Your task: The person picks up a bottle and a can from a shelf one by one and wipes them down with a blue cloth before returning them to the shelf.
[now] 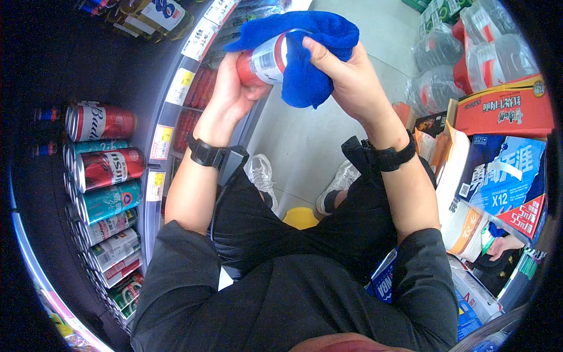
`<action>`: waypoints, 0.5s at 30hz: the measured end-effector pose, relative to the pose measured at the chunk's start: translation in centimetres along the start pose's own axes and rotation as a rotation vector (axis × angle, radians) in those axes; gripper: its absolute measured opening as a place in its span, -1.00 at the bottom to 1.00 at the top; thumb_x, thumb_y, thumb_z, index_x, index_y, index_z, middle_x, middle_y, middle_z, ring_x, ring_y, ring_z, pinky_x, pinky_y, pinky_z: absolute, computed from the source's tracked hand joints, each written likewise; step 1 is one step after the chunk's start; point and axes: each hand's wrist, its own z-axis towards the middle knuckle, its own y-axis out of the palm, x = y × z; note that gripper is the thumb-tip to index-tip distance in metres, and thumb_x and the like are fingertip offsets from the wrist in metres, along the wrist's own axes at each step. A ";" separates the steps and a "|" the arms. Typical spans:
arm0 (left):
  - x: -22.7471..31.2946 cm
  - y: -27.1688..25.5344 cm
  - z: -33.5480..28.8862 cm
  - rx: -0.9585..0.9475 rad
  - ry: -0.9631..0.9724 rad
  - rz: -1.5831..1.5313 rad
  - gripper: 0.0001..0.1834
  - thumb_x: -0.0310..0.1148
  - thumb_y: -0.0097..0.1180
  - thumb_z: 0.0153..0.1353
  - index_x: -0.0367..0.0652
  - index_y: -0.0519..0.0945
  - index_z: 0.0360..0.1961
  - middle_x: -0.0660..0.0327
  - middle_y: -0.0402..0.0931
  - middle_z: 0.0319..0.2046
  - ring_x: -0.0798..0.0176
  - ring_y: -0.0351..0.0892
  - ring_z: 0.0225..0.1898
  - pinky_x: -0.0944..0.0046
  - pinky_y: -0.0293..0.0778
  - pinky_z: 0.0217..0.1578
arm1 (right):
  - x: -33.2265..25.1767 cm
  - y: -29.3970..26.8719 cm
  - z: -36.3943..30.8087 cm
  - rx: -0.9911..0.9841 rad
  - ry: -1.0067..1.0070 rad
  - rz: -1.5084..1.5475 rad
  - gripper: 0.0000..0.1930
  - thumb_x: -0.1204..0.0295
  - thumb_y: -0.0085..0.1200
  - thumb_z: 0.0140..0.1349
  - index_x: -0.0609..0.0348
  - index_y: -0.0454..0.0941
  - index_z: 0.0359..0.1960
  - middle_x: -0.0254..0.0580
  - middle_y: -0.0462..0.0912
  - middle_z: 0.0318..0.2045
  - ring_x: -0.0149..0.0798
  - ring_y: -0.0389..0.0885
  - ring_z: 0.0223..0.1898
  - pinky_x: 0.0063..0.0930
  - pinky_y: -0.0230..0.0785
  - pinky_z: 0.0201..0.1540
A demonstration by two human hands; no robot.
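A red and white drink can (258,66) lies on its side between my hands, up in front of me. My left hand (234,88) is wrapped round its red end. A blue cloth (328,32) covers the can's far side and its right end. My right hand (356,79) grips the cloth and presses it to the can, thumb on top. The can's right end is hidden under the cloth.
A shelf to my left holds stacked cans (108,161) behind price labels (161,144). On the right stand a blue carton (498,170), a red box (504,105) and wrapped bottles (492,56). Another person's hand (505,245) shows at right. A yellow surface (301,217) shows between my legs.
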 end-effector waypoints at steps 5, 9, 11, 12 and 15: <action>-0.4 -1.2 0.9 -0.035 -0.028 0.008 -0.52 0.04 -0.27 0.48 -0.13 0.55 -0.14 0.25 0.55 -0.51 0.37 0.26 -0.77 0.44 0.04 -0.82 | 0.7 -0.1 0.2 0.195 -0.064 -0.061 -0.78 0.32 0.16 0.45 0.18 0.64 -0.02 -0.37 0.72 -0.19 -0.47 0.67 -0.20 -0.50 0.57 -0.08; -1.1 -0.8 1.1 -0.087 -0.072 -0.083 -0.51 0.02 -0.25 0.45 -0.21 0.52 -0.10 0.13 0.55 -0.46 0.31 0.31 -0.74 0.44 0.07 -0.81 | 0.3 -0.3 0.4 0.205 0.021 0.246 -0.81 0.41 0.12 0.45 0.17 0.61 0.01 -0.32 0.72 -0.16 -0.42 0.70 -0.19 -0.45 0.59 -0.09; -1.3 -0.5 1.2 -0.060 -0.086 -0.136 -0.49 0.02 -0.27 0.46 -0.21 0.54 -0.11 0.17 0.56 -0.49 0.28 0.30 -0.75 0.43 0.05 -0.83 | -0.1 -0.6 0.3 0.176 0.031 0.270 -0.81 0.44 0.12 0.42 0.18 0.61 0.01 -0.30 0.72 -0.17 -0.40 0.71 -0.19 -0.43 0.61 -0.09; -1.3 -0.8 1.3 -0.058 -0.084 -0.136 -0.49 0.02 -0.27 0.46 -0.21 0.54 -0.11 0.17 0.56 -0.49 0.28 0.30 -0.75 0.43 0.05 -0.83 | -0.3 -0.6 0.3 0.147 0.040 0.295 -0.80 0.47 0.13 0.39 0.19 0.60 0.01 -0.29 0.72 -0.17 -0.38 0.72 -0.19 -0.41 0.63 -0.09; -1.2 -0.9 1.2 -0.135 -0.066 -0.155 -0.50 0.00 -0.24 0.43 -0.25 0.49 -0.04 0.09 0.54 -0.43 0.27 0.33 -0.70 0.43 0.09 -0.77 | -0.9 -0.5 0.0 0.069 0.085 0.307 -0.75 0.47 0.16 0.33 0.20 0.59 0.02 -0.27 0.72 -0.18 -0.36 0.72 -0.21 -0.38 0.65 -0.09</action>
